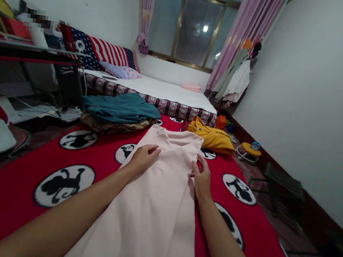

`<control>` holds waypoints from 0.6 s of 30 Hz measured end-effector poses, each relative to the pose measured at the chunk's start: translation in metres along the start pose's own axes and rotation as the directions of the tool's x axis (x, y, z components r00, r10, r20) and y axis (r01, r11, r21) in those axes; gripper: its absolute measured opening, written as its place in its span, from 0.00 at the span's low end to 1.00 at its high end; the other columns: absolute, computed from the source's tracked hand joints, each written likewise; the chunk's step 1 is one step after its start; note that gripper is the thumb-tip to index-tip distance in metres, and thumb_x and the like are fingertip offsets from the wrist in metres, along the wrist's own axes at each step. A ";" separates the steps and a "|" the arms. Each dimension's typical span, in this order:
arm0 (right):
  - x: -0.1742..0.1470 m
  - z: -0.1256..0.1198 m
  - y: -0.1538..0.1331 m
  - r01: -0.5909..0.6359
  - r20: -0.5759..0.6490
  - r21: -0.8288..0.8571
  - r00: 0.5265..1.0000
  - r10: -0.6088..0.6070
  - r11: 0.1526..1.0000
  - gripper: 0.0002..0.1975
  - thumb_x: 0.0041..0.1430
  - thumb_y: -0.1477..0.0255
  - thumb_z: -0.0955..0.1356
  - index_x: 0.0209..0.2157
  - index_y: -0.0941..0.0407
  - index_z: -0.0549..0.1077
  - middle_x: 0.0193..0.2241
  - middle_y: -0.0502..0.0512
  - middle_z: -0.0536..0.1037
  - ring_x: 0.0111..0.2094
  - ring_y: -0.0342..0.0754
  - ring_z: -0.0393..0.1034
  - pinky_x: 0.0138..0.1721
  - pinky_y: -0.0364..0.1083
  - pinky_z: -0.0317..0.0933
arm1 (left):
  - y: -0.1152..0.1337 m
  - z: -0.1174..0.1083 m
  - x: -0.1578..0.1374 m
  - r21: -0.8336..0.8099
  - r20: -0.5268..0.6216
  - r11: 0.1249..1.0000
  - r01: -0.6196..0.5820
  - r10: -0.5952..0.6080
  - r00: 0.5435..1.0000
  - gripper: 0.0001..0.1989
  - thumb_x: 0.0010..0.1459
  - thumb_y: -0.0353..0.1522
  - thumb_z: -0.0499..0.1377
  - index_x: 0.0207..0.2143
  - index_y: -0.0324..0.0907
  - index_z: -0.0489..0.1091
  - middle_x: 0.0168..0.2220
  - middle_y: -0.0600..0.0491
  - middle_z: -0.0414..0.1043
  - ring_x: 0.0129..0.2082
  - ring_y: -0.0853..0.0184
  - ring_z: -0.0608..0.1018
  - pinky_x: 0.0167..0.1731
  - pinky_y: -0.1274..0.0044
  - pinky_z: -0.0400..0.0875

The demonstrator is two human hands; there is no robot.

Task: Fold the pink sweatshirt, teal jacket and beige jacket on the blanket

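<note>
A pale pink garment (164,186) lies lengthwise before me on a red blanket (105,153) with monkey prints in white ovals. Its sides are folded in to a narrow shape, and its lower part widens toward me. My left hand (145,158) rests on the garment's left edge near the top, fingers loosely bent and apart. At the opposite edge, my right hand (202,177) touches the cloth with its fingers spread. No grip on the fabric shows in either hand.
Folded teal clothes (123,107) lie on brown ones at the far left of the blanket. A yellow garment (211,136) is at the far right. Behind stands a bed (164,87). A desk (26,50) is at left; a yellow stool (251,149) and dark folding stool (283,181) are at right.
</note>
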State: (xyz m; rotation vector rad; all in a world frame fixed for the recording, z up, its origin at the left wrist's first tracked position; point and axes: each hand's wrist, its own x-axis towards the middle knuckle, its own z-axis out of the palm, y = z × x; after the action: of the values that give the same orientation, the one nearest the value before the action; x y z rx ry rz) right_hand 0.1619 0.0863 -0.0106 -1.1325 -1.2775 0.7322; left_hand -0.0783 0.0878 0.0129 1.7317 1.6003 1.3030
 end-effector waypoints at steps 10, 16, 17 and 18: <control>0.113 -0.006 0.000 -0.046 -0.160 -0.447 0.987 -0.029 0.893 0.27 0.56 0.61 0.63 0.52 0.64 0.70 0.50 0.69 0.74 0.47 0.54 0.71 0.47 0.51 0.65 | 0.004 0.002 -0.011 -0.125 -0.029 0.989 -0.075 0.072 0.997 0.10 0.54 0.36 0.58 0.28 0.41 0.77 0.30 0.51 0.79 0.32 0.64 0.78 0.34 0.76 0.69; 0.160 0.000 -0.018 -0.168 -0.154 -0.601 0.984 0.093 0.781 0.10 0.45 0.66 0.70 0.25 0.60 0.75 0.30 0.68 0.78 0.43 0.64 0.71 0.42 0.56 0.64 | 0.002 0.002 -0.012 -0.094 0.026 0.987 -0.133 0.136 0.990 0.08 0.52 0.35 0.61 0.27 0.40 0.75 0.28 0.52 0.76 0.29 0.67 0.75 0.31 0.78 0.65; 0.164 0.002 -0.020 -0.151 -0.124 -0.606 0.988 0.095 0.781 0.08 0.42 0.68 0.71 0.21 0.59 0.73 0.26 0.64 0.77 0.40 0.63 0.72 0.39 0.54 0.64 | 0.002 0.002 -0.012 -0.082 0.028 0.986 -0.142 0.145 0.989 0.08 0.52 0.35 0.61 0.26 0.39 0.74 0.27 0.53 0.75 0.29 0.68 0.74 0.30 0.78 0.64; 0.169 0.006 -0.023 -0.128 -0.089 -0.599 0.992 0.093 0.790 0.07 0.41 0.70 0.71 0.19 0.58 0.72 0.23 0.61 0.75 0.37 0.60 0.72 0.36 0.51 0.64 | 0.002 0.001 -0.013 -0.074 0.031 0.985 -0.154 0.156 0.987 0.08 0.52 0.34 0.61 0.25 0.39 0.73 0.26 0.54 0.74 0.28 0.69 0.74 0.29 0.78 0.63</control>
State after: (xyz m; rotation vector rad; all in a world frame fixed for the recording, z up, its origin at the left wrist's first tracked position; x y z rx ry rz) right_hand 0.1857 0.2348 0.0692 -1.7478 -1.4538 0.3644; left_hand -0.0745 0.0757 0.0100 1.8561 1.4051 1.3744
